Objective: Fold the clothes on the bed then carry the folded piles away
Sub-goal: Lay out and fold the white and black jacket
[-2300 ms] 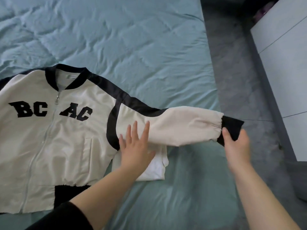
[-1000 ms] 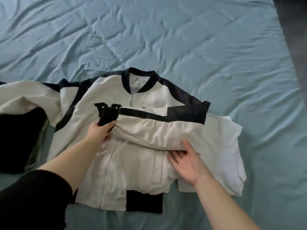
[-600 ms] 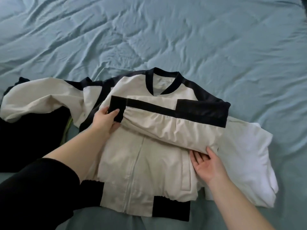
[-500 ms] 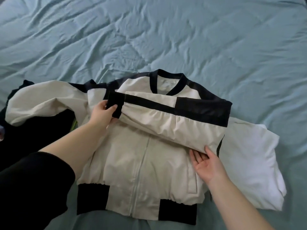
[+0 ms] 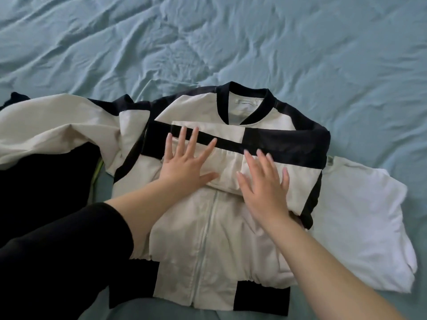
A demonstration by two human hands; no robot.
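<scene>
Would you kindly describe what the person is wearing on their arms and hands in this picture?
On the left, a black sleeve ends partway along the forearm, leaving the wrist and the left hand bare. The right arm shows no sleeve within the frame, and the right hand is bare too. No gloves, rings, watch or bracelet show.

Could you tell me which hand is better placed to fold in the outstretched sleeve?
Probably left: the left hand lies nearer the outstretched sleeve; the right hand presses the folded sleeve.
</scene>
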